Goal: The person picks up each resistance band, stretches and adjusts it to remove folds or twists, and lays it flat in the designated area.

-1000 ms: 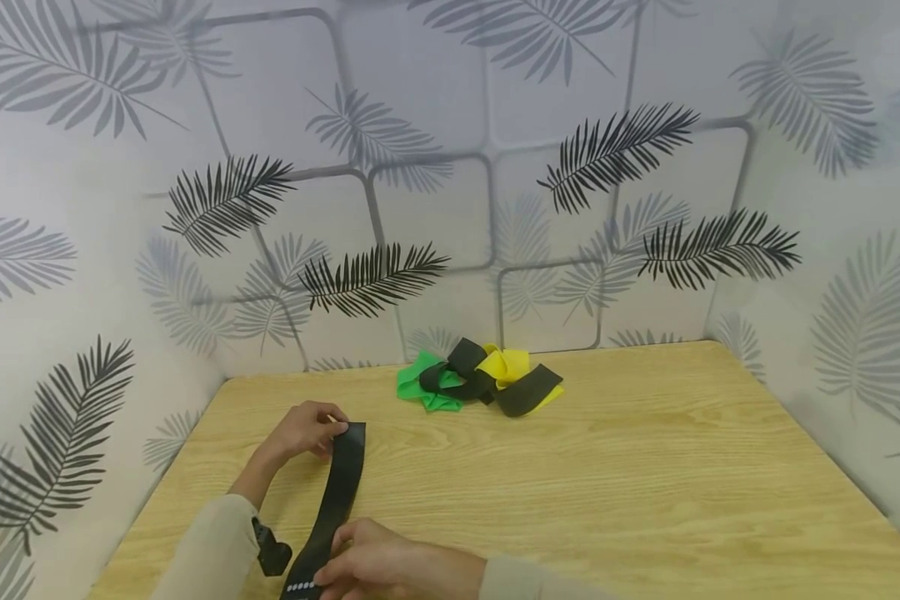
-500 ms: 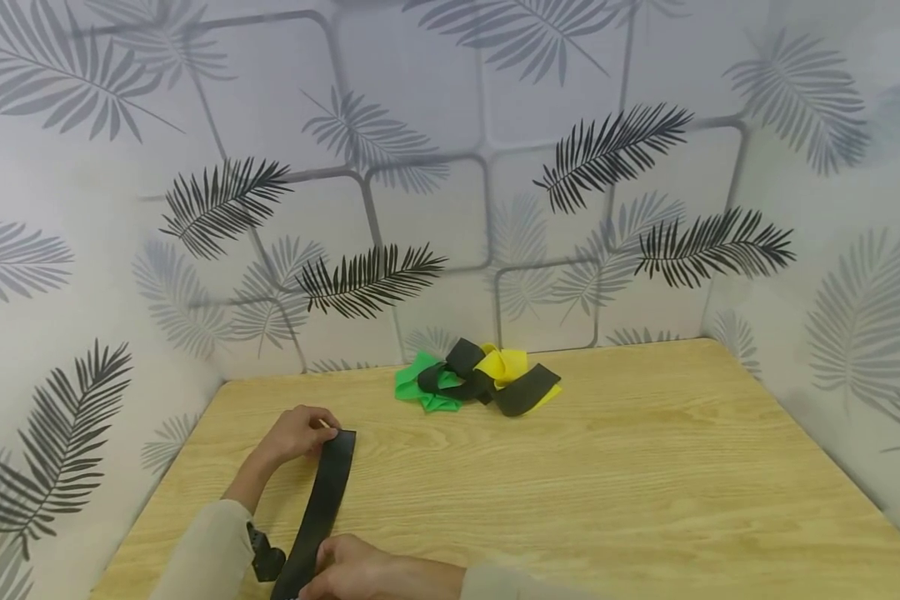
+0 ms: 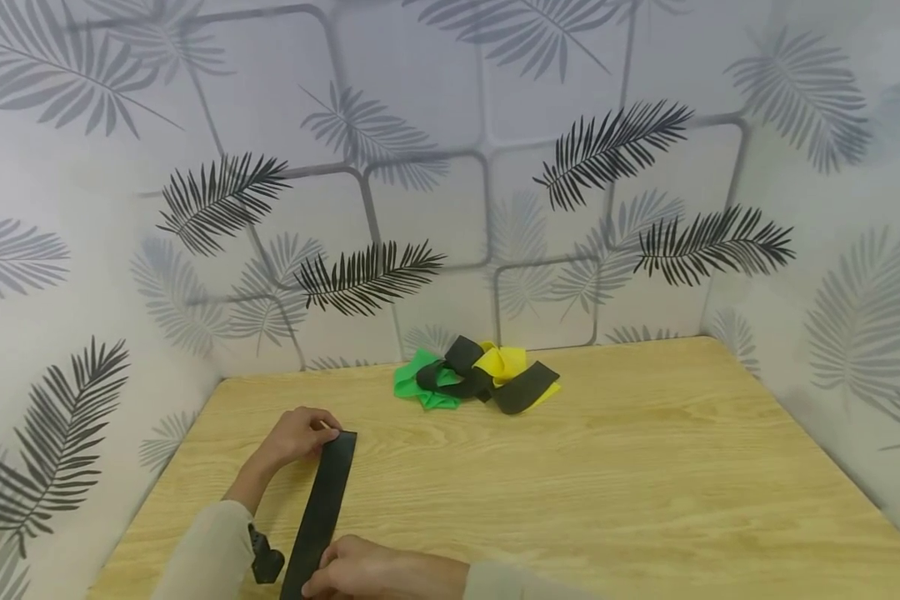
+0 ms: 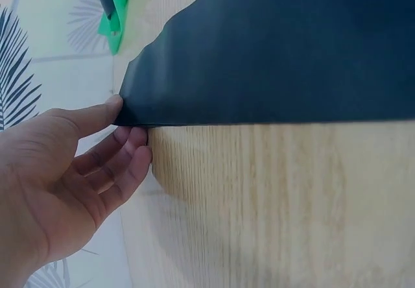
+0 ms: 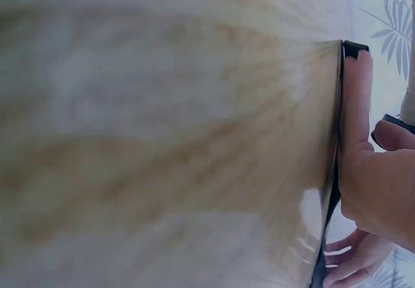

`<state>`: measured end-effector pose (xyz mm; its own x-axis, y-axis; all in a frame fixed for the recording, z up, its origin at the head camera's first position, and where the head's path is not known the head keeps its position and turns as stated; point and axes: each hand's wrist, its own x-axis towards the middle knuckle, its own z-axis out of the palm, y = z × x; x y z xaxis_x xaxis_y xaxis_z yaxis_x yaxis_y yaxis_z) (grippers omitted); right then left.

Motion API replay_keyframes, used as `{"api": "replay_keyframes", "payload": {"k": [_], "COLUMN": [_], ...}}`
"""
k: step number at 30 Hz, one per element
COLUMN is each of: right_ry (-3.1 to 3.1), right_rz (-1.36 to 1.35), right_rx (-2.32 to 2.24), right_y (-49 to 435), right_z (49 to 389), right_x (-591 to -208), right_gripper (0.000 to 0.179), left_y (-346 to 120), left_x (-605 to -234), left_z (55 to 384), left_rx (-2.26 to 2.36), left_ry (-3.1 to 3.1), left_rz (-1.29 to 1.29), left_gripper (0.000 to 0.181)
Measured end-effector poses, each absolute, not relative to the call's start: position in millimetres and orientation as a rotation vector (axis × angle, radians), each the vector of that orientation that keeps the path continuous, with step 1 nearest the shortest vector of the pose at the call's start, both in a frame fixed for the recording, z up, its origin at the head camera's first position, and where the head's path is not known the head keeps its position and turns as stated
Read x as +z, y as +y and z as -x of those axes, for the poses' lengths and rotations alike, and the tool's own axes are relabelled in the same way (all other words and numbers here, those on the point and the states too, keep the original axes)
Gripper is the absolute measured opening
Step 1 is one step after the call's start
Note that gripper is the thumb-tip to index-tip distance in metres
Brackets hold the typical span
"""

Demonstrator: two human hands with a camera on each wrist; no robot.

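Black and flat, a long elastic-looking band [image 3: 321, 508] stretches on the wooden table between two hands. At its far end, the left hand [image 3: 300, 435] pinches a corner: the thumb lies on the upper face, tight against the edge, while the fingers curl loosely beneath. Nearer the body, the right hand [image 3: 363, 568] has its fingers extended against the band, one long finger straight along it in the right wrist view and a shorter digit standing clear. From the left hand's pinch, the band runs down past the right fingertips at a slant.

Beige sleeves [image 3: 210, 546] cover both forearms, and a black device [image 3: 267, 562] sits at the left wrist, just beside the band. Farther back on the wood-grain table [image 3: 570, 467], green [image 3: 412, 385], black and yellow bands lie tangled together near the leaf-patterned wall [image 3: 543, 304].

The band's near end is cut off by the lower edge of the head view, as is part of the right hand. Its underside by the right fingers is hidden, the right wrist view shows it almost edge-on, and the table there is blurred.
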<state>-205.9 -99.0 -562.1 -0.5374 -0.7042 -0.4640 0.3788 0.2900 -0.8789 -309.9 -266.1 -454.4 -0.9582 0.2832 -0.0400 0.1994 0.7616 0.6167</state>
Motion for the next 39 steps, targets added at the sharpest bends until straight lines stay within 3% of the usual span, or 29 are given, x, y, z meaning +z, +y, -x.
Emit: {"api": "replay_keyframes", "payload": {"k": [7, 16, 28, 39], "right_ry": [1.591, 1.696, 1.654, 1.918], "right_rz": [0.315, 0.373, 0.398, 0.376], "right_rx": [-1.369, -1.463, -1.728, -1.791], "right_y": [-87, -40, 7, 41], "right_z": [204, 173, 204, 231], "right_x": [-550, -461, -459, -450], "right_gripper": [0.028, 0.038, 0.036, 0.037], "left_y": [-263, -255, -195, -128], "left_x": [-450, -448, -437, -426], "left_z": [308, 312, 329, 346], "left_rx": [0.960, 0.836, 0.885, 0.813], "left_ry": [2.835, 2.976, 3.010, 2.965], "left_rz": [-0.375, -0.490, -0.693, -0.726], "left_gripper": [0.012, 0.014, 0.023, 0.034]}}
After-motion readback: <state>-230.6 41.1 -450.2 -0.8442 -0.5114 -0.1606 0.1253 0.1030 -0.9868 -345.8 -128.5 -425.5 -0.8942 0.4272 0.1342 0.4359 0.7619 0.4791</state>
